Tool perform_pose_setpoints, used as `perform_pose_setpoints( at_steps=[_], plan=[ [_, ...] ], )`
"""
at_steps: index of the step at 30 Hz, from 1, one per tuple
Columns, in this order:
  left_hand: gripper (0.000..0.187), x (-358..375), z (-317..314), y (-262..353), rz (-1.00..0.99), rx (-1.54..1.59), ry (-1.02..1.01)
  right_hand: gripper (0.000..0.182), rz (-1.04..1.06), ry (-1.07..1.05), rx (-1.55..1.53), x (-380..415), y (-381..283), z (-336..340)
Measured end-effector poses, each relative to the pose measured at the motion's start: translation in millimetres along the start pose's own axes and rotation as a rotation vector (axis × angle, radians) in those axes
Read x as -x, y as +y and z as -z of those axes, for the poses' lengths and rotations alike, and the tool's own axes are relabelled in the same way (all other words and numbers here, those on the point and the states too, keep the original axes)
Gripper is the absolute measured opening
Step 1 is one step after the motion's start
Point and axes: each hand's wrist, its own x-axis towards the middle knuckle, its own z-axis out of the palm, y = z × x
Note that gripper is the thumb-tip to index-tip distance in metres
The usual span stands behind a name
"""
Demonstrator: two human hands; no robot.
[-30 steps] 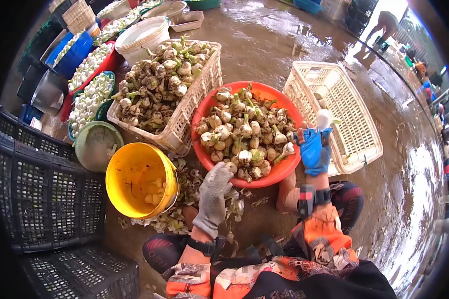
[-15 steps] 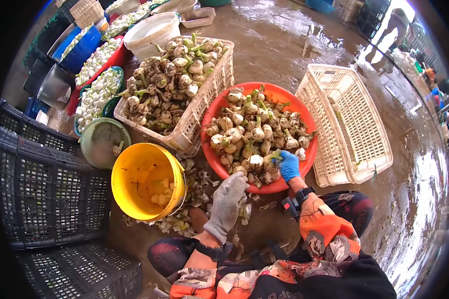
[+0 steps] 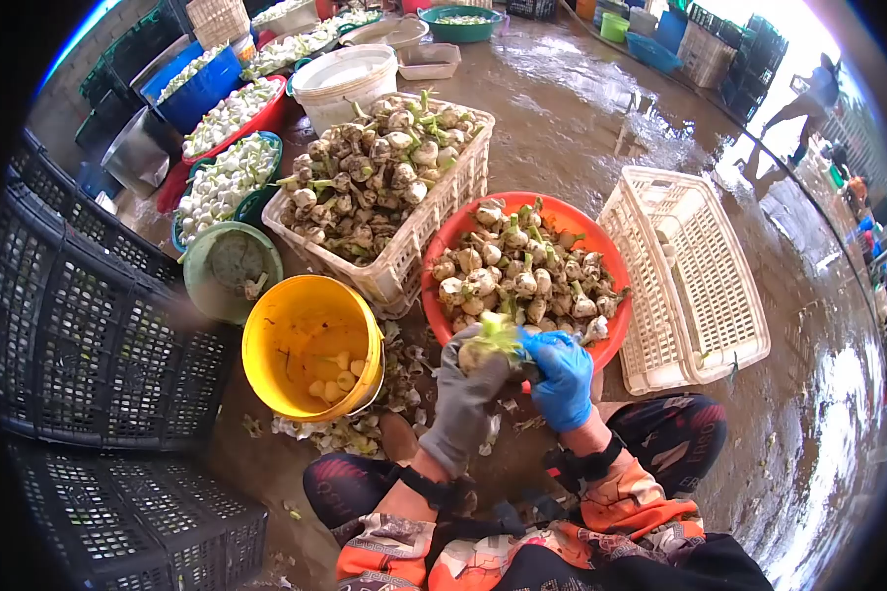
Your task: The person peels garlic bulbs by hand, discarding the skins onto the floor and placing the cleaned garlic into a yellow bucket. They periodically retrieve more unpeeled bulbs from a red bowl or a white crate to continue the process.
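Note:
My left hand [image 3: 460, 409], in a grey glove, is closed round a garlic bulb [image 3: 477, 356] in front of the orange-red basin [image 3: 616, 258]. A pale green stalk, smeared by motion, sticks up from the bulb. My right hand [image 3: 564, 379], in a blue glove, is pressed against it at the stalk side, fingers closed; its fingertips are partly hidden. Unpeeled garlic bulbs [image 3: 522, 271] with dirty skins heap the basin just beyond both hands. Left of my hands stands a yellow bucket [image 3: 266, 335] with several peeled pale bulbs [image 3: 337, 379] at its bottom.
A crate [image 3: 442, 222] heaped with dirty garlic stands behind the bucket. White crates [image 3: 700, 286] are on the right, black crates [image 3: 99, 335] on the left. Basins of cleaned garlic [image 3: 229, 182] line the back left. Peeled skins [image 3: 350, 433] litter the wet floor. A person [image 3: 808, 103] is far right.
My right hand has come back from the basin toward me, with a garlic bulb now between my two hands. My left hand has closed round it. The view has shifted slightly.

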Motion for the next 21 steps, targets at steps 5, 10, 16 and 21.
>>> perform_pose_setpoints(
  at_steps=[5, 10, 16, 21],
  plan=[
    [0.044, 14, -2, 24, -0.046, 0.021, -0.118, 0.013, -0.467, -0.125, -0.385, 23, -31, 13],
    [0.061, 13, 19, 38, -0.062, 0.332, -0.166, 0.009, -0.826, 0.182, -1.395, 63, 11, 33],
    [0.079, 20, -2, 46, -0.072, 0.203, -0.213, 0.045, -0.661, -0.528, -0.421, 70, 23, -7],
    [0.084, 15, 2, 35, -0.105, 0.020, -0.221, 0.044, -0.511, -0.303, -0.590, -32, -39, 39]
  ],
)
